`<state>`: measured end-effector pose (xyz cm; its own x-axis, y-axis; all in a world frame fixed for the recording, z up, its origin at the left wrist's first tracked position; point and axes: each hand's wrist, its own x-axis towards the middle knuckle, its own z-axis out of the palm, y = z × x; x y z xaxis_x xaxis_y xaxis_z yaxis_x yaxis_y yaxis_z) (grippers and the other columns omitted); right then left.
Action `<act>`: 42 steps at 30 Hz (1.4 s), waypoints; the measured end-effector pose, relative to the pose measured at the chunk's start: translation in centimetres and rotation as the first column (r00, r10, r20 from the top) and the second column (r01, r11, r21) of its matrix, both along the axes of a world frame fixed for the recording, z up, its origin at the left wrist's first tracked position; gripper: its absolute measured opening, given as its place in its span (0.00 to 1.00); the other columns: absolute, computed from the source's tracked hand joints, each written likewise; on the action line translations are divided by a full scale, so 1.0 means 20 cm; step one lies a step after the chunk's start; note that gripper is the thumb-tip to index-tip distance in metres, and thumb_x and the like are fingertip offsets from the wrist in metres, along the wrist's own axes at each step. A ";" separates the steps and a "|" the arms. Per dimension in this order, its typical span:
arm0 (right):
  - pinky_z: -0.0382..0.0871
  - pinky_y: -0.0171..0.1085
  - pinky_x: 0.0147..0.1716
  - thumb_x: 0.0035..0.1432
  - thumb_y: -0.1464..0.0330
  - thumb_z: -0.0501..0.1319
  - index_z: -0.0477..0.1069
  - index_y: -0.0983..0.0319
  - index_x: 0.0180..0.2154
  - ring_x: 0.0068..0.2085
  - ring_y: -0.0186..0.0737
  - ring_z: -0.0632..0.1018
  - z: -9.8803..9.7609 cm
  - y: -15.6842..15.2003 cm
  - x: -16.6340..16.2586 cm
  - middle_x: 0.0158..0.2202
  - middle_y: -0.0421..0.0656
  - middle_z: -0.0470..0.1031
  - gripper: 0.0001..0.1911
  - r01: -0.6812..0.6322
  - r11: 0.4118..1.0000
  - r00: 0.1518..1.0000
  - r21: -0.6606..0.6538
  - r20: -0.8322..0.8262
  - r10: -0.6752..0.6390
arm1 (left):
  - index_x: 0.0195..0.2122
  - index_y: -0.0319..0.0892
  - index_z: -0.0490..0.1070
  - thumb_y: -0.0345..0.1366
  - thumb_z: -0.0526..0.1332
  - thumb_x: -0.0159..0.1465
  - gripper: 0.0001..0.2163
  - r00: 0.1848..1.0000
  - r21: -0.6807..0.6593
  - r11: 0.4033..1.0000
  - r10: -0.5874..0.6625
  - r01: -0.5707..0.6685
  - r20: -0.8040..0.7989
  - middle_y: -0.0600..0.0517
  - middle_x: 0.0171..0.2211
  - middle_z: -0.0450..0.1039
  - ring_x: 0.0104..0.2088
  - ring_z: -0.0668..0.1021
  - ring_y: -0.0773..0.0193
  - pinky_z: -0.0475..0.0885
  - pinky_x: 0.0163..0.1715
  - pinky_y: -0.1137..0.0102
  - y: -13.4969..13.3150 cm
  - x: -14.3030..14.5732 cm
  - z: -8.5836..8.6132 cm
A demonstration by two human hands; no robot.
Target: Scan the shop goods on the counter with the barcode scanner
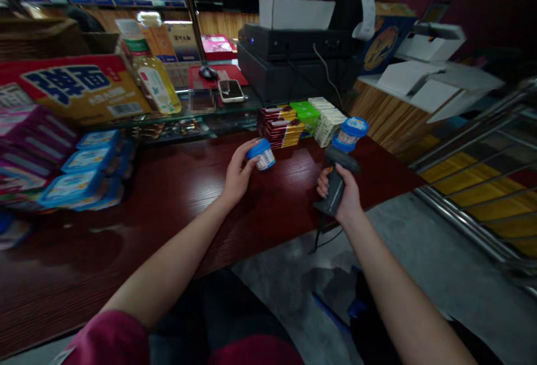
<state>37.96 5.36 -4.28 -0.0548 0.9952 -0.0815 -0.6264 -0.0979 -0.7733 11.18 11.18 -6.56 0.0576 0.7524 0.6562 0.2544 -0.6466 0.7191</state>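
Note:
My left hand [240,172] is closed around a small round tub [265,158] with a blue lid, tilted so a barcode on its side shows. In my right hand [346,191] is a dark grey barcode scanner [337,183], gripped by its handle. Just behind the scanner, similar blue-lidded tubs [352,130] stand stacked on the dark red wooden counter [176,186]. Between the hands, further back, sit stacks of maroon and yellow packets [282,127], green packs [305,114] and pale small boxes [327,120].
Blue-lidded rectangular tubs [78,172] and purple boxes [29,141] crowd the counter's left. A bottle of yellow liquid [155,82], a phone [230,90] and a black receipt machine [289,46] stand behind on a glass shelf. At right is a metal rack [474,208].

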 end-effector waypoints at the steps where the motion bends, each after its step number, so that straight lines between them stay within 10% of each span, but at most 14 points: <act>1: 0.59 0.28 0.15 0.56 0.58 0.66 0.67 0.60 0.29 0.20 0.29 0.62 0.00 -0.01 -0.05 0.22 0.36 0.62 0.15 -0.020 1.000 1.000 -0.003 0.000 0.020 | 0.59 0.47 0.68 0.45 0.57 0.72 0.18 1.000 -0.032 0.999 0.025 -0.024 0.015 0.45 0.61 0.71 0.62 0.73 0.54 0.67 0.64 0.56 -0.03 -0.10 0.00; 10: 0.57 0.26 0.12 0.54 0.54 0.68 0.69 0.61 0.28 0.17 0.27 0.60 0.00 -0.05 -0.92 0.21 0.36 0.62 0.18 -0.479 0.878 0.876 -0.026 -0.082 0.475 | 0.57 0.43 0.70 0.39 0.59 0.69 0.16 0.930 -0.165 0.916 0.355 -0.365 -0.091 0.45 0.57 0.73 0.58 0.74 0.55 0.66 0.62 0.57 -0.24 -0.90 -0.01; 16: 0.63 0.30 0.12 0.54 0.51 0.67 0.71 0.62 0.29 0.16 0.30 0.65 0.00 -0.10 -1.32 0.20 0.36 0.66 0.20 -0.647 0.746 0.751 -0.156 0.041 0.659 | 0.54 0.42 0.71 0.38 0.60 0.68 0.14 0.920 -0.238 0.891 0.392 -0.387 -0.028 0.45 0.54 0.75 0.55 0.76 0.56 0.70 0.59 0.59 -0.34 -1.16 -0.02; 26: 0.62 0.30 0.10 0.52 0.51 0.67 0.72 0.63 0.28 0.15 0.30 0.67 -0.01 -0.11 -1.33 0.19 0.36 0.66 0.20 -0.603 0.782 0.784 -0.156 0.067 0.618 | 0.53 0.43 0.73 0.34 0.62 0.66 0.14 0.949 -0.093 0.958 0.252 -0.272 -0.187 0.45 0.53 0.76 0.55 0.76 0.56 0.69 0.60 0.57 -0.36 -1.11 0.02; 42: 0.63 0.31 0.13 0.52 0.52 0.68 0.73 0.62 0.29 0.17 0.31 0.66 0.00 -0.11 -1.31 0.21 0.38 0.66 0.20 -0.648 0.752 0.749 -0.122 0.080 0.658 | 0.55 0.44 0.71 0.31 0.60 0.68 0.14 0.871 0.031 0.905 0.418 -0.425 -0.258 0.44 0.56 0.73 0.60 0.74 0.58 0.69 0.62 0.58 -0.49 -1.10 0.06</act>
<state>11.85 3.22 -4.27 -0.6744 0.7090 -0.2063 -0.2968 -0.5161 -0.8035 -10.87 1.38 -5.29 -0.1078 0.7591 0.6420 0.6733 -0.4194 0.6089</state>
